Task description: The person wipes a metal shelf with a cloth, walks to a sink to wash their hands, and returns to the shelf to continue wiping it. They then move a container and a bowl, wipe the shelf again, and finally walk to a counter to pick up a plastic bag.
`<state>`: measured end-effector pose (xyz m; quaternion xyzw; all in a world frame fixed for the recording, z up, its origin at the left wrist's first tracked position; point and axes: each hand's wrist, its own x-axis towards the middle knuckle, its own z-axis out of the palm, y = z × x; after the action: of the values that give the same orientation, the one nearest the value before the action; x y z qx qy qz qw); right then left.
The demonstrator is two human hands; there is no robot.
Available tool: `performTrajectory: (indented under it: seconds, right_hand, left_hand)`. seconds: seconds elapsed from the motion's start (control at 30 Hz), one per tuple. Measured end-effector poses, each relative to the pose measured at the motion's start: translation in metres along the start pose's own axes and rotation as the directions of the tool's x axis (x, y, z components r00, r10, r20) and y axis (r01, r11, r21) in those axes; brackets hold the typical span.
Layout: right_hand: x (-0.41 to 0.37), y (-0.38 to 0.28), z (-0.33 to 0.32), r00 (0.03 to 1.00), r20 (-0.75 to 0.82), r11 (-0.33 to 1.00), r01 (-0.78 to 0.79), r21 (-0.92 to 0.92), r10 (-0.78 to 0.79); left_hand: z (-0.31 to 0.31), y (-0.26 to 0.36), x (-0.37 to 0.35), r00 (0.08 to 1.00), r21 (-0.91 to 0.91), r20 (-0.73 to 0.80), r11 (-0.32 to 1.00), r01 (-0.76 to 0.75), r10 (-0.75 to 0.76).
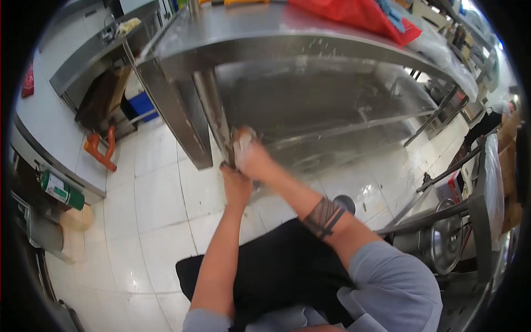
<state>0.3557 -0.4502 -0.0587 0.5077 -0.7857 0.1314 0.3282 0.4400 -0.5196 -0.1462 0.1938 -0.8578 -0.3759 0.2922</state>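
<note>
My right hand (249,154) is closed against the round steel leg (211,102) of a metal table, partly smeared by motion. It presses a small whitish and orange-brown wad (242,138) to the leg; its kind I cannot make out. Just below, my left hand (234,176) wraps round the lower part of the same leg, with its fingers mostly hidden. Pale streaks run down the leg. Above both hands is the steel tabletop (232,34), and behind them lies a wet-looking steel lower shelf (321,105).
Red cloth or plastic (359,19) lies on the tabletop. An orange pipe piece (101,149) and a green cylinder (62,190) stand at left. At right are a metal rack (442,213) and a pot lid (446,238). A person (489,122) is at the far right.
</note>
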Motion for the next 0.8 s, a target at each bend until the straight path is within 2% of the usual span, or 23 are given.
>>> performTrajectory:
  seconds: [0.03,0.07,0.13,0.2,0.23,0.27,0.3,0.33,0.37,0.4,0.43,0.47,0.5,0.53,0.57,0.6,0.63,0.67,0.7,0.73,0.8]
  right_hand:
    - [-0.001,0.013,0.000,0.984,0.017,0.983,0.177,-0.048,-0.176]
    - [0.012,0.015,-0.003,0.967,0.152,0.876,-0.250,0.413,0.205]
    - [0.013,0.032,-0.007,0.978,0.188,0.912,-0.162,0.377,0.095]
    - [-0.007,0.049,-0.035,0.966,0.199,0.891,-0.233,0.390,0.166]
    - [-0.032,0.080,-0.035,0.995,0.090,0.956,-0.077,0.284,0.053]
    - [-0.053,0.107,-0.049,0.982,0.130,0.969,-0.160,0.189,0.137]
    - [-0.086,0.147,-0.052,0.955,0.197,0.973,-0.206,-0.106,0.223]
    - [-0.093,0.170,-0.084,0.854,0.246,0.889,-0.441,-0.126,0.459]
    - [-0.135,0.243,-0.076,0.892,0.334,0.882,-0.131,-0.453,0.304]
    - [-0.189,0.319,-0.054,0.974,0.125,0.844,-0.098,-0.527,0.190]
    - [-0.211,0.366,-0.057,0.998,0.052,0.732,0.003,-0.682,0.045]
    - [-0.199,0.378,-0.072,0.886,0.193,0.595,-0.110,-0.797,0.422]
    - [-0.183,0.397,-0.086,0.683,0.407,0.578,-0.027,-0.816,0.607]
    - [-0.163,0.424,-0.090,0.400,0.550,0.577,0.061,-0.814,0.733]
    - [-0.163,0.470,-0.072,0.405,0.553,0.582,0.061,-0.811,0.728]
    - [-0.171,0.524,-0.046,0.502,0.533,0.640,-0.055,-0.767,0.682]
    - [-0.169,0.553,-0.025,0.594,0.494,0.696,-0.162,-0.699,0.635]
    - [-0.145,0.537,-0.004,0.778,0.344,0.717,-0.189,-0.671,0.526]
    - [-0.103,0.513,0.026,0.804,0.338,0.758,-0.200,-0.621,0.489]
    - [-0.059,0.486,0.055,0.828,0.332,0.797,-0.206,-0.568,0.451]
    - [0.057,0.429,0.142,0.690,0.322,0.745,-0.484,-0.459,0.648]
  left_hand:
    - [-0.001,-0.002,-0.004,0.999,-0.020,0.010,0.999,0.042,-0.042]
    - [-0.002,-0.003,-0.007,0.997,-0.003,0.027,0.998,0.067,-0.067]
    - [-0.005,-0.002,-0.003,0.996,-0.012,0.048,0.997,0.081,-0.080]
    - [-0.012,0.006,0.001,0.991,-0.003,0.065,0.993,0.117,-0.116]
    - [-0.013,0.008,0.001,0.987,-0.010,0.080,0.991,0.137,-0.136]
    - [-0.011,0.005,0.004,0.997,-0.076,-0.028,0.994,0.074,-0.076]
    - [-0.013,0.007,0.009,0.995,-0.075,-0.031,0.993,0.089,-0.091]
    - [-0.019,0.013,0.015,0.993,-0.133,-0.042,0.986,0.104,-0.111]
    - [-0.020,0.014,0.020,0.990,-0.190,-0.054,0.975,0.118,-0.130]
    - [-0.014,0.011,0.023,0.988,-0.186,-0.059,0.974,0.131,-0.145]
    - [-0.002,0.005,0.026,0.981,-0.337,-0.113,0.935,0.108,-0.155]
    - [0.007,-0.003,0.029,0.972,-0.479,-0.164,0.875,0.071,-0.169]
    - [0.013,-0.013,0.028,0.970,-0.473,-0.164,0.877,0.081,-0.177]
    - [0.018,-0.022,0.029,0.977,-0.443,-0.139,0.892,0.085,-0.162]
    - [0.022,-0.031,0.032,0.983,-0.413,-0.116,0.907,0.085,-0.145]
    - [0.025,-0.040,0.032,0.981,-0.407,-0.125,0.909,0.087,-0.149]
    - [0.027,-0.050,0.032,0.990,-0.200,-0.135,0.978,-0.059,0.033]
    - [0.027,-0.055,0.032,0.972,0.016,-0.106,0.978,-0.208,0.209]
    - [0.025,-0.054,0.034,0.971,0.031,-0.119,0.978,-0.206,0.209]
    - [0.024,-0.049,0.033,0.986,-0.046,-0.096,0.989,-0.139,0.134]
    - [0.024,-0.050,0.033,1.000,-0.130,0.003,0.991,-0.002,0.002]
